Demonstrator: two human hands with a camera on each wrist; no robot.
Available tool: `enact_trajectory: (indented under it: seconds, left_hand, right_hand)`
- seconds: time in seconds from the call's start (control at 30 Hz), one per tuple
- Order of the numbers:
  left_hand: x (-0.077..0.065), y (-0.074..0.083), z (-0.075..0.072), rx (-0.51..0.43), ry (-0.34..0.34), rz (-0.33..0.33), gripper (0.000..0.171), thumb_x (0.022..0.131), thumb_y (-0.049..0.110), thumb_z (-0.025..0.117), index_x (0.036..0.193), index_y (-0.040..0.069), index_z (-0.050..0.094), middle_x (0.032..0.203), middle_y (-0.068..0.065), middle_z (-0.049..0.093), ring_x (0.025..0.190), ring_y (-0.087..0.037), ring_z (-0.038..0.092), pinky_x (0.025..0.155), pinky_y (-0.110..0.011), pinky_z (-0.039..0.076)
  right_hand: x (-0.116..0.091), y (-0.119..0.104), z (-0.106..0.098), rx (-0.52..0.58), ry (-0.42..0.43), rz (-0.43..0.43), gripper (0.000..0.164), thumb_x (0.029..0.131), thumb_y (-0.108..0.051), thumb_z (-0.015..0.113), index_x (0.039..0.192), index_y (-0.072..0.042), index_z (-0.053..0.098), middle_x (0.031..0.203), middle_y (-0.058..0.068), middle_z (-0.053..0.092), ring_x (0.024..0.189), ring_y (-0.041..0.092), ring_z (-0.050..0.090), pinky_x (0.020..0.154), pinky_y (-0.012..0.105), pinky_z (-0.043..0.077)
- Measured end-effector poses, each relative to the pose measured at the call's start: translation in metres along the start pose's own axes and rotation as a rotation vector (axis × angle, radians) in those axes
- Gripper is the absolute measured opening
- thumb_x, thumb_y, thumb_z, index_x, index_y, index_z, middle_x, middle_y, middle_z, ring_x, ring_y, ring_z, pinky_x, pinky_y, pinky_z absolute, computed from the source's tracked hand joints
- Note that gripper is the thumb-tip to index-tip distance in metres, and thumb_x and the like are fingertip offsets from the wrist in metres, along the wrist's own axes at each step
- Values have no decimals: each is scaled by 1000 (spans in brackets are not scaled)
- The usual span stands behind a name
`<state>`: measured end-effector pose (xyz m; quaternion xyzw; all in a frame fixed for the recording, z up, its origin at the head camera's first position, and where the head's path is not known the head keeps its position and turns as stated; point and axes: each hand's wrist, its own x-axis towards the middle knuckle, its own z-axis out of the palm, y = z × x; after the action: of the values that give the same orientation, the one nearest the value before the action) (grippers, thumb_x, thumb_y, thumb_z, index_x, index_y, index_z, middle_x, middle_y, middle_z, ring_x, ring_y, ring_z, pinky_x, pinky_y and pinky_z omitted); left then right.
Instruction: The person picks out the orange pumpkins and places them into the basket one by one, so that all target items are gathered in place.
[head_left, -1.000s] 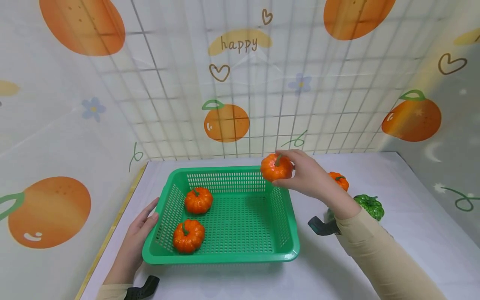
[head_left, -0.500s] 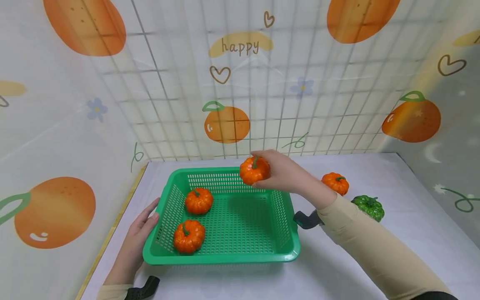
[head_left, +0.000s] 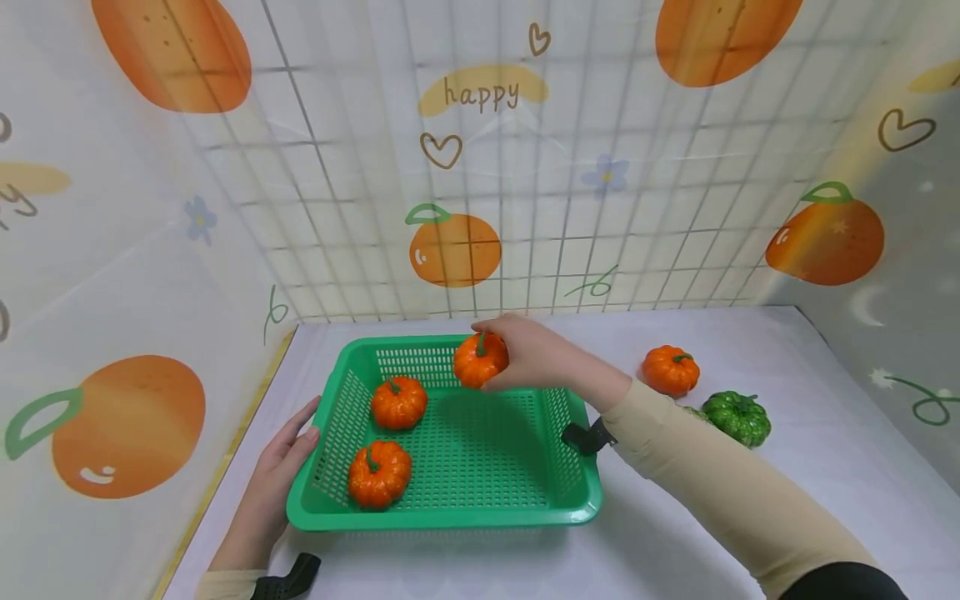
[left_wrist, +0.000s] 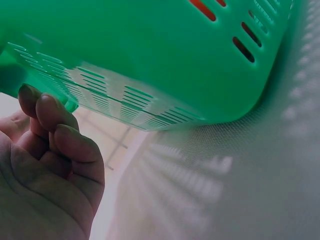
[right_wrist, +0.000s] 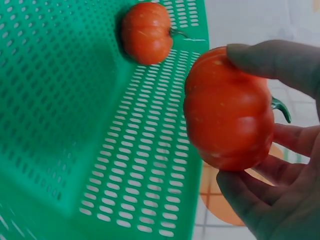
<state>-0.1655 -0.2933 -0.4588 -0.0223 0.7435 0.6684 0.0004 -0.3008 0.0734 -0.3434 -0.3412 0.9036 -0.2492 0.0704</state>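
Observation:
My right hand (head_left: 528, 354) pinches a small orange pumpkin (head_left: 478, 361) with a green stem, thumb on one side and fingers on the other. It holds the pumpkin over the back part of a green plastic basket (head_left: 450, 520); the right wrist view shows the pumpkin (right_wrist: 230, 112) beside the perforated wall. Two more orange pumpkins, one at the back left (head_left: 399, 403) and one at the front left (head_left: 379, 475), sit inside the basket. My left hand (head_left: 273, 467) rests against the basket's left side, its loosely bent fingers (left_wrist: 82, 147) close by the outer wall.
On the white table (head_left: 825, 467), right of the basket, lie another orange pumpkin (head_left: 670, 371) and a dark green pumpkin (head_left: 737, 418). A further green one (head_left: 696, 412) is mostly hidden by the right sleeve. A printed curtain (head_left: 360, 167) over a wire grid stands behind.
My right hand has carried the orange pumpkin leftward from the basket's back right corner and slightly lower over the basket. My left hand and the basket have stayed in place.

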Motion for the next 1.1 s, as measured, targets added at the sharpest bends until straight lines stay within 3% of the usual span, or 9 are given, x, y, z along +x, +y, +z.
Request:
enact_trajectory:
  seconds: [0.3,0.8,1.1]
  left_hand:
    - [0,-1,0,2,2,-4,55,105,41,46,156,28,31,157,-14,31,115,-12,60,84,-37,55]
    - [0,-1,2,1,7,-18,56,105,42,47,156,28,31,157,-12,31,116,-12,59,85,-34,55]
    - [-1,-1,1,-18,-1,-4,55,105,40,46,156,27,31,155,-16,33,116,-14,60,85,-37,55]
  right_hand:
    - [16,-2,24,-30,-100,-6,83,72,-31,86,144,-10,51,132,8,54,101,16,53,83,29,49]
    - [26,0,52,-75,-194,52,84,71,-36,89,142,-11,53,134,7,54,111,18,53,94,34,47]
    - [30,6,61,-94,-189,24,82,71,-34,89,140,-7,55,127,5,59,105,16,53,93,33,47]
